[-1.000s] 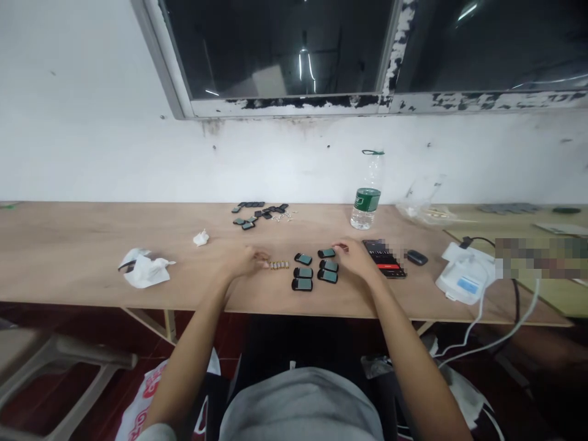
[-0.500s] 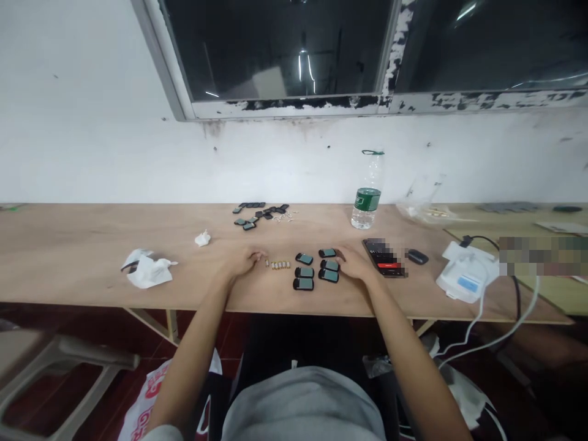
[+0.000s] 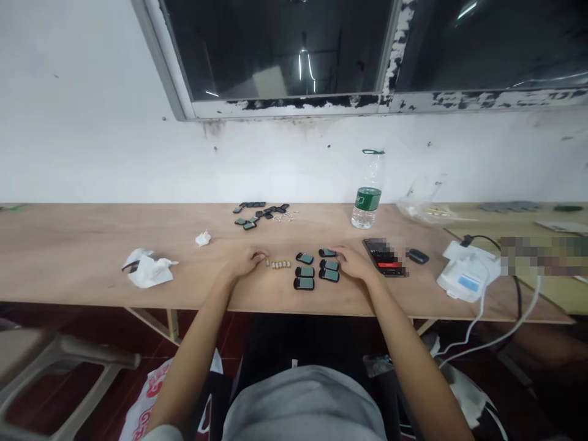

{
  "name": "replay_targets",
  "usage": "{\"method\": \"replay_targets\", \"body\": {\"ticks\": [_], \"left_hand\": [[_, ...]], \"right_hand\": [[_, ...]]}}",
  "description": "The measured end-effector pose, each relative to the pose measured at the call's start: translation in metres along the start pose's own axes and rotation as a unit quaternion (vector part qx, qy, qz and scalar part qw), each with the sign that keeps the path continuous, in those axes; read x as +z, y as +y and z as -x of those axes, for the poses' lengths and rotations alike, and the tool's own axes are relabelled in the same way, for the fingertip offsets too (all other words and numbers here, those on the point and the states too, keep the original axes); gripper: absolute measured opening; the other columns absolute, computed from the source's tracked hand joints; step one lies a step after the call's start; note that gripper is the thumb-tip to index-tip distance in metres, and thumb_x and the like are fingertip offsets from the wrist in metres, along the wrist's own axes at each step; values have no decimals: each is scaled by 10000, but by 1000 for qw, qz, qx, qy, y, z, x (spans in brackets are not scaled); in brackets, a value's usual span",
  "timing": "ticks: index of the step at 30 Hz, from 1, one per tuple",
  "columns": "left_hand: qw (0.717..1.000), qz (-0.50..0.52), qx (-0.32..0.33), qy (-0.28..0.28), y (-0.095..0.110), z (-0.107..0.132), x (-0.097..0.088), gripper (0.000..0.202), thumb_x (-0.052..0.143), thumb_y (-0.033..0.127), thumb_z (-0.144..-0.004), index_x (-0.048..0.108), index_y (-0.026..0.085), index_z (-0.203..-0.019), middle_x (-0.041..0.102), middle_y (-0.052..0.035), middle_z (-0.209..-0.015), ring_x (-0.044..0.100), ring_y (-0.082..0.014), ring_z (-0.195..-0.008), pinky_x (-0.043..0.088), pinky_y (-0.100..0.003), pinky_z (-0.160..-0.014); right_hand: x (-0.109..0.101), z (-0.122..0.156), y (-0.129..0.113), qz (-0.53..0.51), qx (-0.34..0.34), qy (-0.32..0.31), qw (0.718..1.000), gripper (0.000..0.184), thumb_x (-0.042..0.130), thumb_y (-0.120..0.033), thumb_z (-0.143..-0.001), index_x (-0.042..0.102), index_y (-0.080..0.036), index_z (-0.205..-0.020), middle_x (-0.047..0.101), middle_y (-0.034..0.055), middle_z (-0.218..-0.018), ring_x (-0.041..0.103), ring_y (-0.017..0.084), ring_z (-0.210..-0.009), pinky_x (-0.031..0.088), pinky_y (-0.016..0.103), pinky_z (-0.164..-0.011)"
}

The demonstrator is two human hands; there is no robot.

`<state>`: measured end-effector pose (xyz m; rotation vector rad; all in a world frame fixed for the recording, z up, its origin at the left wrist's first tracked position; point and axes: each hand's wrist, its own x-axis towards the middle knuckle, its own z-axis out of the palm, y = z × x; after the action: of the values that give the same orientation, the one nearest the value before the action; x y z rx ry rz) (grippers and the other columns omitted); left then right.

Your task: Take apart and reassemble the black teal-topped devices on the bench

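Note:
My left hand (image 3: 248, 262) rests on the wooden table with its fingers loosely curved and apart, and nothing shows in them. Just right of its fingertips lies a short row of small gold-and-white cylinders (image 3: 281, 264). My right hand (image 3: 351, 262) has its fingers stretched leftward, with the fingertips at the right end of a small black device with a grey-green screen (image 3: 327, 252). Several matching devices (image 3: 304, 272) lie in two columns between my hands, screens up. What the undersides of my right fingers touch is hidden.
Behind lies a cluster of black pieces (image 3: 271, 212) with small white bits. A water bottle (image 3: 366, 205) stands near the wall. Right of my hand are a phone (image 3: 384, 258), a dark oval object (image 3: 418, 256) and a white cabled device (image 3: 466, 275). Crumpled tissue (image 3: 149, 269) lies left.
The fingers of my right hand have shifted slightly left and away from me, onto the end of the far-right device. My left hand stays almost still.

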<state>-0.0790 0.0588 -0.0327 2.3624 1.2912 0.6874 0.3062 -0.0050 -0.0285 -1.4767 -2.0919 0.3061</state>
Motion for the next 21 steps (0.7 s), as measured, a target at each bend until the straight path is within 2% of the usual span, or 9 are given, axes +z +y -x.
{"method": "replay_targets", "body": {"ticks": [3, 5, 9, 11, 15, 21], "left_hand": [[1000, 5, -6, -2, 3, 1, -1, 409, 465, 488, -911, 723, 205, -1054, 746, -75, -1116, 672, -273, -1052, 519, -404, -965], [1000, 7, -15, -8, 5, 1, -2, 417, 472, 496, -907, 722, 201, -1062, 749, -77, -1110, 674, -276, -1043, 526, -405, -953], [1000, 2, -16, -11, 6, 2, -3, 398, 486, 480, -901, 723, 206, -1066, 753, -72, -1086, 681, -274, -1018, 535, -399, -922], [1000, 0, -9, -11, 6, 2, -3, 390, 488, 474, -903, 722, 208, -1067, 752, -71, -1074, 682, -274, -1017, 537, -398, -912], [1000, -5, -8, -15, 6, 2, -3, 389, 489, 469, -907, 718, 207, -1081, 752, -71, -1067, 679, -267, -996, 535, -396, -901], [1000, -1, -16, -11, 9, 3, -3, 395, 515, 488, -893, 716, 199, -1072, 745, -77, -1077, 676, -267, -969, 538, -388, -872]], "right_hand": [[-1, -1, -2, -15, -8, 20, 1000, 445, 444, -102, -918, 668, -182, -1294, 633, 118, -1335, 574, 250, -1231, 395, 391, -1116], [-3, -1, -3, -29, -7, 25, 999, 398, 465, -181, -953, 660, -182, -1300, 622, 122, -1345, 565, 253, -1248, 382, 403, -1131], [-5, 2, -9, -68, -21, -23, 997, 426, 527, -415, -973, 619, -254, -1357, 524, 94, -1471, 441, 267, -1390, 310, 445, -1185], [-5, 3, -11, -87, -23, -47, 995, 462, 541, -473, -963, 601, -283, -1380, 456, 76, -1537, 371, 269, -1445, 278, 456, -1204], [-4, 5, -10, -105, -28, -89, 990, 531, 639, -500, -900, 600, -290, -1385, 359, 71, -1602, 341, 294, -1468, 283, 466, -1207], [-13, 8, -11, -113, -17, -143, 983, 641, 732, -543, -806, 596, -316, -1390, 343, 68, -1612, 375, 312, -1449, 315, 450, -1194]]}}
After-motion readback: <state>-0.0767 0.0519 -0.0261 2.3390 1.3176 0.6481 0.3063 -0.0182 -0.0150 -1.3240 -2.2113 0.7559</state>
